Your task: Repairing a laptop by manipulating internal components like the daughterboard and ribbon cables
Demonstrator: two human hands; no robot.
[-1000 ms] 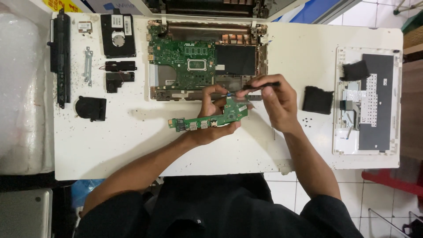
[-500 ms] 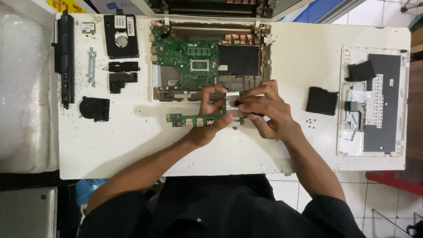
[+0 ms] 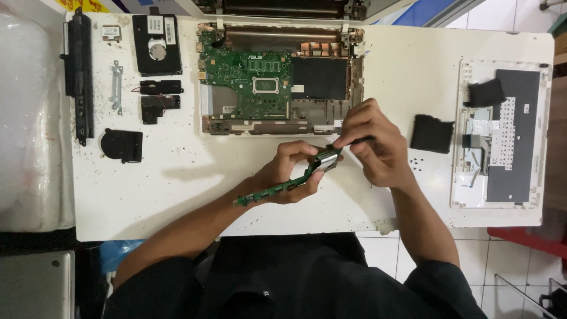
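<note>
Left arm: bare forearm angled up from lower left toward table centre.
Left hand (image 3: 289, 174): fingers curled closed in a grip, thumb uppermost.
Right arm: forearm rising from lower right, wrist bent inward.
Right hand (image 3: 375, 145): fingertips pinched together, pointing left, just beside the left hand.

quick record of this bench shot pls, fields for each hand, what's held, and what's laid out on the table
left hand: left hand grips a narrow green circuit board, raised off the table
right hand: right hand pinches a thin dark tool at the board's metal end
behind hands: opened laptop base with green mainboard exposed
left side: long black battery, black fan, hard drive
right side: keyboard cover, face down; black pad
surface: white table
</note>
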